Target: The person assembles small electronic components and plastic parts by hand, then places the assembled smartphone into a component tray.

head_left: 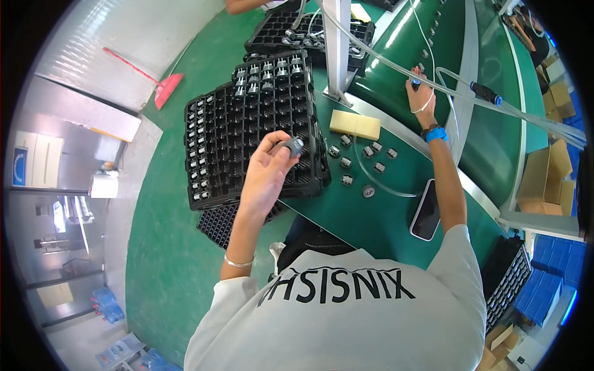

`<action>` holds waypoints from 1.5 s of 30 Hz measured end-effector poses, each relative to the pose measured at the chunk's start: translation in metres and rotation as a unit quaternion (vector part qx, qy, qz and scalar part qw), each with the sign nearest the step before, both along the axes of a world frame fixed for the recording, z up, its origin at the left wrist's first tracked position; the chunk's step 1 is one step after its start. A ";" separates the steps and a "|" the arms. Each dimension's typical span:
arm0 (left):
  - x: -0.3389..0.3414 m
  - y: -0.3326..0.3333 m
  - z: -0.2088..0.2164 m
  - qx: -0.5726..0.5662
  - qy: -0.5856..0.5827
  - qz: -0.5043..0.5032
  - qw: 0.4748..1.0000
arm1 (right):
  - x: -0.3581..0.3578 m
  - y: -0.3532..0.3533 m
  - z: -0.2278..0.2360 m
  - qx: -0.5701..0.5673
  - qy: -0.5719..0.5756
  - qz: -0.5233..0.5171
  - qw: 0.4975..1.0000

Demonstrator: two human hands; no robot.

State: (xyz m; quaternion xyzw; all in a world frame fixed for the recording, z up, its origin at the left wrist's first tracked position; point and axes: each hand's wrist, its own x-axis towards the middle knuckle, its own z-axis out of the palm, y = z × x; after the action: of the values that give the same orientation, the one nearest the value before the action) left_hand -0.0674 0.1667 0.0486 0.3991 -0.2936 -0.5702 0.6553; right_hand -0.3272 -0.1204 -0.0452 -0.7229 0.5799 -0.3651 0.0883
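My left hand (267, 170) is closed round a small grey cylindrical metal part (294, 146), held over the right side of a black compartment tray (244, 133). Metal parts stand in that tray's left column and far rows; many other pockets are bare. My right hand (422, 96) reaches out over the green conveyor belt (396, 46), its fingers curled round a small dark-blue thing (416, 84) that is mostly hidden. Beyond it, small metal parts (424, 54) lie in a line along the belt. Several short metal parts (346, 162) stand loose on the green table between my arms.
A yellow sponge block (355, 125) and a phone (426, 210) lie on the table. A white post (337, 49) rises behind. Clear air hoses (383, 59) and a blue-black hose fitting (486, 93) cross near my right hand. Another loaded tray (272, 34) sits at the back.
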 end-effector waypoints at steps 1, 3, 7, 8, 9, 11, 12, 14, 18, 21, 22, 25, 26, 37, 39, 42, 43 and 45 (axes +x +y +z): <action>-0.003 0.001 -0.003 -0.001 -0.016 0.006 1.000 | 0.003 0.003 0.004 0.050 -0.012 -0.021 0.998; -0.015 -0.001 -0.001 -0.007 -0.046 0.013 0.999 | -0.008 0.000 -0.004 -0.053 -0.012 0.024 0.998; -0.029 -0.010 -0.004 -0.055 -0.093 0.024 0.994 | 0.020 0.053 0.027 -0.017 -0.118 0.139 0.983; -0.031 -0.012 -0.003 -0.077 -0.107 0.007 0.991 | 0.027 0.070 0.034 0.126 -0.314 0.259 0.905; -0.032 -0.014 -0.004 -0.109 -0.117 -0.002 0.987 | 0.039 0.096 0.051 0.268 -0.433 0.299 0.807; -0.037 -0.016 -0.001 -0.114 -0.122 0.003 0.986 | 0.060 0.149 0.091 0.437 -0.534 0.327 0.646; -0.040 -0.018 0.002 -0.124 -0.126 0.003 0.984 | 0.063 0.165 0.104 0.473 -0.534 0.330 0.619; -0.043 -0.017 0.006 -0.120 -0.129 -0.006 0.984 | 0.061 0.175 0.110 0.532 -0.505 0.352 0.582; -0.045 -0.014 0.007 -0.149 -0.138 -0.017 0.979 | 0.057 0.174 0.100 0.519 -0.465 0.380 0.608; -0.045 -0.013 0.002 -0.159 -0.132 -0.013 0.978 | 0.057 0.173 0.096 0.517 -0.461 0.391 0.606; -0.045 -0.013 0.000 -0.158 -0.130 -0.005 0.979 | 0.058 0.174 0.095 0.518 -0.460 0.392 0.606; -0.045 -0.012 -0.002 -0.172 -0.184 0.015 0.968 | 0.057 0.178 0.095 0.518 -0.476 0.379 0.600; -0.046 -0.012 -0.002 -0.173 -0.184 0.015 0.968 | 0.056 0.180 0.098 0.504 -0.467 0.383 0.617; -0.016 -0.036 0.007 -0.124 -0.454 0.122 0.874 | 0.041 0.138 0.059 0.440 -0.293 0.328 0.783; 0.022 -0.060 0.005 -0.086 -0.539 0.131 0.828 | 0.050 0.129 0.040 0.219 -0.312 0.318 0.868; 0.083 -0.094 -0.016 -0.099 -0.724 0.145 0.667 | 0.053 0.119 0.021 0.125 -0.124 0.287 0.942; 0.094 -0.102 -0.022 -0.098 -0.752 0.140 0.636 | 0.057 0.119 0.018 0.097 -0.068 0.274 0.954; 0.107 -0.117 -0.032 -0.102 -0.778 0.132 0.606 | 0.062 0.124 0.016 0.086 -0.067 0.267 0.958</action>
State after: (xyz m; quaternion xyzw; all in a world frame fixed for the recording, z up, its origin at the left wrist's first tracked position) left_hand 0.0398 0.0497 0.0169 0.6576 -0.6927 0.0817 0.2846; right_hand -0.2656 0.0040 -0.0288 -0.8153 0.3874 -0.3245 0.2825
